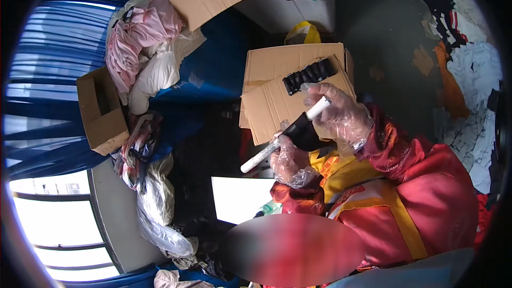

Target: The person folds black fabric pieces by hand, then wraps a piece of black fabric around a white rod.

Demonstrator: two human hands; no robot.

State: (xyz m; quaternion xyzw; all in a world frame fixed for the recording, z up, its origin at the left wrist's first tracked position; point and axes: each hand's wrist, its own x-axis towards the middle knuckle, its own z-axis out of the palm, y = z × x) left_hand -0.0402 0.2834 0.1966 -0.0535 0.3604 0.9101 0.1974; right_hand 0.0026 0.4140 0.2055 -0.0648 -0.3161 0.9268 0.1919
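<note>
A white rod (258,160) with black material (302,132) around its middle slants between my hands. My left hand (291,164), in a clear plastic glove, has its fingers wrapped round the rod's lower part. My right hand (342,118), also gloved in clear plastic, is closed on the black material near the rod's upper end. Just beyond the hands, several black rolled pieces (309,76) lie side by side in a row on a flattened cardboard piece (272,108) on a cardboard box (266,57).
A yellow bag (346,178) lies against the red clothing. An open cardboard box (102,109) and pink cloth (144,34) are at the left, beside blue curtains (58,74). White cloth heaps (474,85) lie at the right. A white panel (240,197) is below my left hand.
</note>
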